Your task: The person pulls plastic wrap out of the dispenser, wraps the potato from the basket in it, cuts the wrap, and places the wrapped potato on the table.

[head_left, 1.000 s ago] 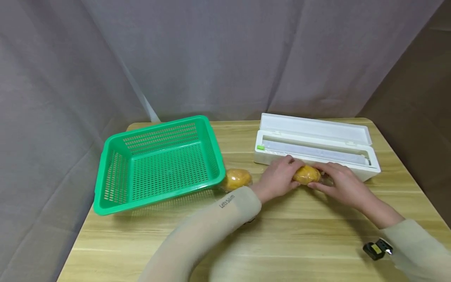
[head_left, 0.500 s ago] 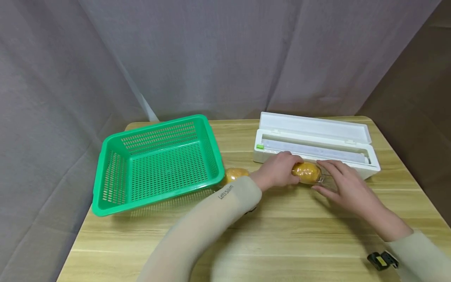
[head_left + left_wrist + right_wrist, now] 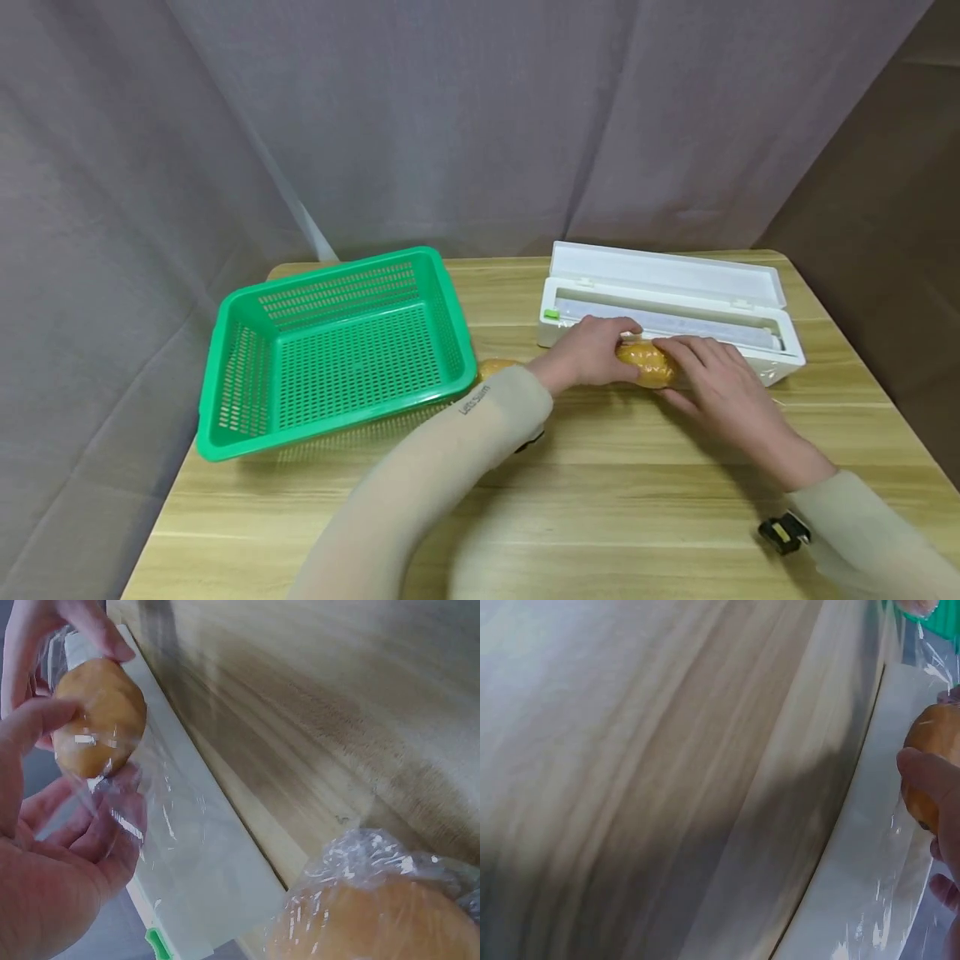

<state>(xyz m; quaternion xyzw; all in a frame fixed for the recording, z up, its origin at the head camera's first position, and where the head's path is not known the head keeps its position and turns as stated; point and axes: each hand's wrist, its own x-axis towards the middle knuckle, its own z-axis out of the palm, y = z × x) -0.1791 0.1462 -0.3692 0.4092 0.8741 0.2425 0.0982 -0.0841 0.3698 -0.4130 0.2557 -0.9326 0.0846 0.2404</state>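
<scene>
An orange-yellow mango (image 3: 647,364) is held between both hands in front of a long white cling film box. Clear film (image 3: 176,817) drapes around it, glossy and creased. From the left, my left hand (image 3: 588,352) grips it, with the thumb on top and fingers curled under the film in the left wrist view. My right hand (image 3: 723,387) holds the other end; its thumb lies on the fruit in the right wrist view. A second wrapped mango (image 3: 375,922) lies on the table beside the basket, partly hidden by my left sleeve in the head view.
The white film box (image 3: 546,332) stands at the back right, lid up, with a film roll (image 3: 667,321) inside and a green slider (image 3: 552,314) at its left end. A green perforated basket (image 3: 360,350) sits on the left of the wooden table (image 3: 600,517).
Half a second ago my right hand was off the mango's right end; now it is back against it. The mango has shifted slightly, and my left sleeve covers more of the second one.
</scene>
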